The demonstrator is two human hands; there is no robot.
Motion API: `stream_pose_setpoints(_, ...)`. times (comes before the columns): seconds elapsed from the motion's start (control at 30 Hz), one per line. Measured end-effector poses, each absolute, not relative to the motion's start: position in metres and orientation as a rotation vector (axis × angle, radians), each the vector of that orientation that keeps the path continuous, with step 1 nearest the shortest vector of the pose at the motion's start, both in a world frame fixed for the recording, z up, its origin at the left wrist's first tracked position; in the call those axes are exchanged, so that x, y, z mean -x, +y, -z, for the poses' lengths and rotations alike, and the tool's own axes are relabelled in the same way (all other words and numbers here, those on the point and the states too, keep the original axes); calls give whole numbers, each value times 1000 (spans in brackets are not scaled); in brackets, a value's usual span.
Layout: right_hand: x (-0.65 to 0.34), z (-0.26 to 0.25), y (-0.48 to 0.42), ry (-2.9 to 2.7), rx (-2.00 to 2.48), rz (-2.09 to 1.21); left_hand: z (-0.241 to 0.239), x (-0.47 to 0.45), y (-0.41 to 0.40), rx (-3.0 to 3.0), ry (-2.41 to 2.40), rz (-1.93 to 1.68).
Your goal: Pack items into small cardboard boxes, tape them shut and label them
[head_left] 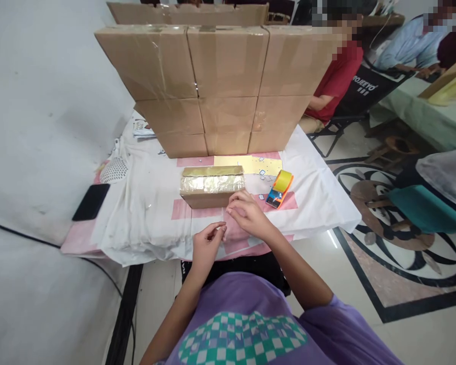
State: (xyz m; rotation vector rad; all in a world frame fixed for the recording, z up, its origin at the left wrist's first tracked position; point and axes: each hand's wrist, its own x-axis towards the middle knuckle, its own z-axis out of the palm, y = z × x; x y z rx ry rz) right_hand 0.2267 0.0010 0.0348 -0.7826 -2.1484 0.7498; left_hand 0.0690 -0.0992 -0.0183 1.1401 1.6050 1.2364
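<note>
Small cardboard box point(209, 200), shiny tape across it, mid-frame on cloth-covered counter point(323, 195); tape dispenser point(279, 189) with yellow roll lies to its right, stacked cartons point(228, 63) behind at upper center. Left hand point(206, 246), just below box in frame, loosely curled, thumb near index fingertip; right hand point(251, 215) half-curled at box's lower right corner, contact unclear. Can't tell if either pinches anything thin.

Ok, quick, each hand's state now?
Left hand: fingers curled; can't tell whether it holds anything.
Right hand: fingers curled near the small box; any hold can't be told.
</note>
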Motion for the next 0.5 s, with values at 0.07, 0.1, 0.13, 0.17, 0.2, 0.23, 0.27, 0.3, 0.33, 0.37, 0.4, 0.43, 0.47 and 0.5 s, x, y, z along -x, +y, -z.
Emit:
stream_pose_setpoints(0.07, -224, -36, -3, -2136, 767, -816, 18, -66, -101, -1129, 1609, -1236)
stream_pose_setpoints(0.1, -225, -36, -6, -2130, 766, -837, 18, -64, -101, -1131, 1607, -1235)
stream_pose_setpoints(0.13, -225, -37, -8, -2114, 778, -845, 17, -63, -102, -1140, 1601, -1234)
stream_pose_setpoints(0.17, -226, -37, -10, -2089, 798, -834, 17, -63, -102, -1153, 1593, -1233)
stream_pose_setpoints(0.2, -227, -37, -11, -2064, 821, -811, 16, -62, -101, -1167, 1583, -1235)
stream_pose_setpoints(0.23, -228, -37, -12, -2050, 838, -781, 16, -62, -101, -1179, 1572, -1238)
stream_pose_setpoints(0.27, -227, -36, -13, -2052, 842, -753, 15, -62, -101, -1187, 1564, -1242)
stream_pose_setpoints(0.3, -226, -35, -13, -2063, 830, -729, 15, -62, -102, -1188, 1556, -1246)
stream_pose_setpoints(0.33, -224, -33, -13, -2077, 804, -712, 15, -62, -102, -1178, 1547, -1254)
stream_pose_setpoints(0.37, -221, -32, -13, -2082, 773, -704, 16, -62, -102, -1155, 1533, -1265)
stream_pose_setpoints(0.4, -219, -32, -12, -2067, 746, -704, 16, -62, -103, -1121, 1510, -1277)
stream_pose_setpoints(0.43, -216, -31, -12, -2038, 727, -709, 17, -61, -104, -1077, 1481, -1288)
stream_pose_setpoints(0.47, -215, -32, -11, -2008, 716, -718, 18, -61, -104, -1034, 1448, -1296)
stream_pose_setpoints(0.5, -213, -33, -11, -1982, 710, -731, 19, -60, -105, -994, 1417, -1302)
